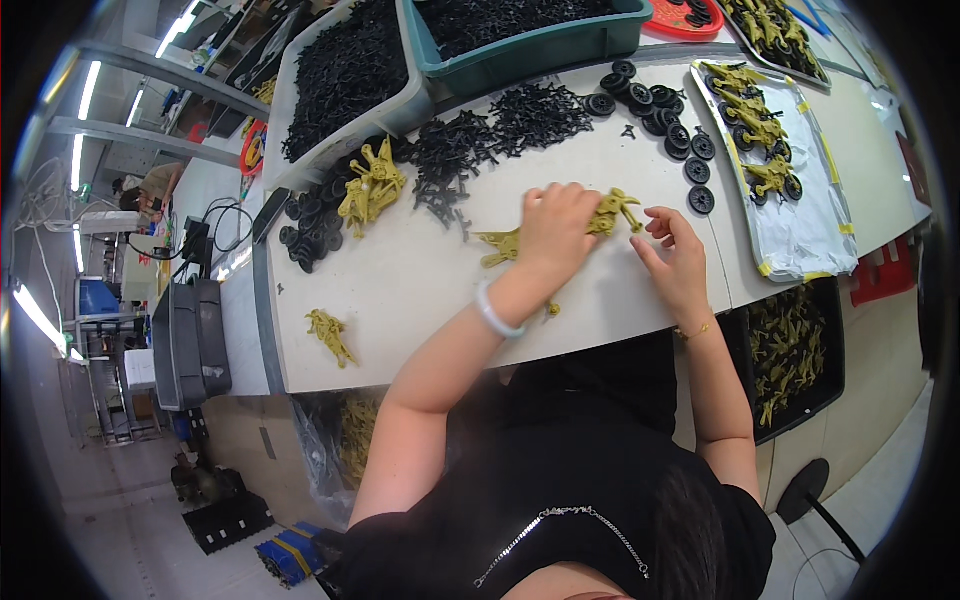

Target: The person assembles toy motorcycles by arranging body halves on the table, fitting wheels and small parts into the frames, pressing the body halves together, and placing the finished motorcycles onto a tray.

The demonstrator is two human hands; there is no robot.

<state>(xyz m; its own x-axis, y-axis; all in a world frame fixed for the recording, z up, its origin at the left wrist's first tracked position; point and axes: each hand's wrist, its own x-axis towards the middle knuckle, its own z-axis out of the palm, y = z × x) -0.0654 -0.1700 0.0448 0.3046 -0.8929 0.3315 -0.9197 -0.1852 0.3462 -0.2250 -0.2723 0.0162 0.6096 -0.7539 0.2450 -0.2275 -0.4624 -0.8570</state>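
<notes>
An olive-yellow plastic piece (502, 246) lies on the near-middle of the white table (430, 300), an irregular, knobbly shape whose two ends show on either side of the left hand (560, 230). That hand bends over its middle—whether it pinches the piece, I cannot tell. The right hand (677, 262) is just beside the right end, thumb and fingers parted. Beyond the left hand is a heap of small black parts (450, 150); black wheels (655, 110) lie farther right. At the far left, a white bin (418, 95) is full of small black parts, as is the teal bin (540, 68) to its right. On the right, a foil-lined tray (800, 225) bears yellow pieces with black wheels—and below the table, a black crate (838, 355) contains more yellow pieces.
</notes>
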